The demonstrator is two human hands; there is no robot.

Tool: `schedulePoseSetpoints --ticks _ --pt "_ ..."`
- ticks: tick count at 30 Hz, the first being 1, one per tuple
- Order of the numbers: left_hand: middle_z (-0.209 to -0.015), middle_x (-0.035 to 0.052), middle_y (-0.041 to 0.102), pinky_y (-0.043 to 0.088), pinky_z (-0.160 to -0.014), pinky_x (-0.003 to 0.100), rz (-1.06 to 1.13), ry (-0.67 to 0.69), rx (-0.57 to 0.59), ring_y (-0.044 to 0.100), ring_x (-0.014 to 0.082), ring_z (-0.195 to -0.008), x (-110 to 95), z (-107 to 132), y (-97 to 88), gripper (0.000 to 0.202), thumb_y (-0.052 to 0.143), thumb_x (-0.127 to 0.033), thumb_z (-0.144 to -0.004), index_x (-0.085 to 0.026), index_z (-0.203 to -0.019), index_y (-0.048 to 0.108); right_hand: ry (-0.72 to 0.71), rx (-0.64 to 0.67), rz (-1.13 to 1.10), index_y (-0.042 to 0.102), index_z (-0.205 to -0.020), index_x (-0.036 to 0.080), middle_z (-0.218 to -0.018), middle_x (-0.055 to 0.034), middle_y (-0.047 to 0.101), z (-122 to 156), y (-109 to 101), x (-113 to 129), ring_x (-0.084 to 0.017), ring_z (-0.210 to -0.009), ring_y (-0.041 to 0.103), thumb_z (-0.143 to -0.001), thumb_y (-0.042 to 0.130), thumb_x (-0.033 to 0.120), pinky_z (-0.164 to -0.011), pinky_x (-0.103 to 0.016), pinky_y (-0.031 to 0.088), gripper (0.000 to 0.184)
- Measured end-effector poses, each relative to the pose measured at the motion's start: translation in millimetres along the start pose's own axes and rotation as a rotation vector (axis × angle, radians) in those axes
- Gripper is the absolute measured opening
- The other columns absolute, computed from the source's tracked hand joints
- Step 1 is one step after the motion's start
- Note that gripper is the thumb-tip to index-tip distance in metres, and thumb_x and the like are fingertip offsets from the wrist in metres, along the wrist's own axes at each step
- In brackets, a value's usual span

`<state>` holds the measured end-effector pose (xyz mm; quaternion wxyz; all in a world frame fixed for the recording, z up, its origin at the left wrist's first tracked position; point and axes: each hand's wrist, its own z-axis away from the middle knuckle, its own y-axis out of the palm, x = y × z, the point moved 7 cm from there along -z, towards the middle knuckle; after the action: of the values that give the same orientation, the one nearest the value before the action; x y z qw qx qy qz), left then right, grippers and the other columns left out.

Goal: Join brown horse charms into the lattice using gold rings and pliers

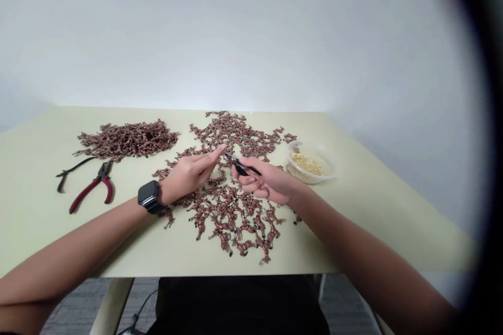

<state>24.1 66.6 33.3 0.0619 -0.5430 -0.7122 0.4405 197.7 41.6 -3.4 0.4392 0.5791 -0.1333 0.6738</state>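
Note:
My right hand (265,180) is wrapped round small black-handled pliers (240,165), their metal jaws pointing up and left. My left hand (192,172), with a black watch on its wrist, meets the jaws at its fingertips. Those fingers are pressed together, and whatever is between them is too small or hidden to make out. Beneath and around both hands lie many small brown animal-shaped figures (243,220), deer-like with thin legs, spread over the table. More of these figures continue behind the hands.
At the left is a dense heap of brown figures (129,138). In front of it lie red-handled pliers (94,186) and a thin black-handled tool (73,170). A clear round plastic tub (332,167) with tiny gold pieces (306,164) stands at the right. A wall rises behind the pale table (377,220).

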Motion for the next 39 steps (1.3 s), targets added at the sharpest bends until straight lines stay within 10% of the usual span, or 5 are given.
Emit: schedulePoseSetpoints --ticks 4,11,17,31,39 --pt "-0.135 0.0099 0.068 0.062 -0.085 0.038 -0.135 0.182 0.048 0.071 0.0212 -0.108 1 2 -0.6 0.059 0.058 -0.01 -0.094 -0.028 -0.15 0.05 0.083 0.084 -0.092 0.057 -0.094 0.016 -0.067 0.0074 0.022 5 1 1 -0.008 -0.053 0.01 -0.097 0.051 0.052 -0.037 -0.018 0.009 0.037" --pt "-0.102 0.0106 0.078 0.058 -0.055 0.026 0.786 -0.55 -0.042 0.068 0.0124 -0.06 9 -1 21.6 0.058 0.066 -0.035 -0.095 -0.018 -0.149 0.052 -0.438 -0.513 0.745 0.056 -0.091 0.021 -0.07 0.0027 0.045 12 -19 33 -0.012 -0.059 0.039 -0.098 0.051 0.052 -0.053 -0.026 0.03 0.033" --pt "-0.098 0.0105 0.077 0.054 -0.052 0.024 1.093 -0.689 -0.064 0.066 0.0112 -0.058 12 1 28.3 0.057 0.076 -0.033 -0.088 -0.015 -0.14 0.061 -0.531 -0.578 1.132 0.057 -0.097 0.021 -0.064 0.0046 0.044 16 -11 38 -0.013 -0.057 0.042 -0.098 0.051 0.046 -0.058 -0.028 0.029 0.026" --pt "-0.101 0.0108 0.076 0.053 -0.053 0.022 1.105 -0.685 -0.041 0.065 0.0104 -0.059 11 1 29.6 0.054 0.075 -0.031 -0.09 -0.016 -0.14 0.062 -0.505 -0.534 1.139 0.058 -0.096 0.021 -0.066 0.0037 0.049 15 -10 36 -0.013 -0.058 0.044 -0.099 0.05 0.047 -0.059 -0.028 0.029 0.027" --pt "-0.095 0.0069 0.078 0.059 -0.064 0.029 0.617 -0.468 -0.071 0.068 0.0139 -0.062 5 -2 10.0 0.046 0.072 -0.026 -0.09 -0.021 -0.135 0.067 -0.285 -0.308 0.652 0.057 -0.095 0.022 -0.067 0.0046 0.038 8 -7 22 -0.011 -0.053 0.03 -0.1 0.047 0.055 -0.048 -0.026 0.024 0.035"
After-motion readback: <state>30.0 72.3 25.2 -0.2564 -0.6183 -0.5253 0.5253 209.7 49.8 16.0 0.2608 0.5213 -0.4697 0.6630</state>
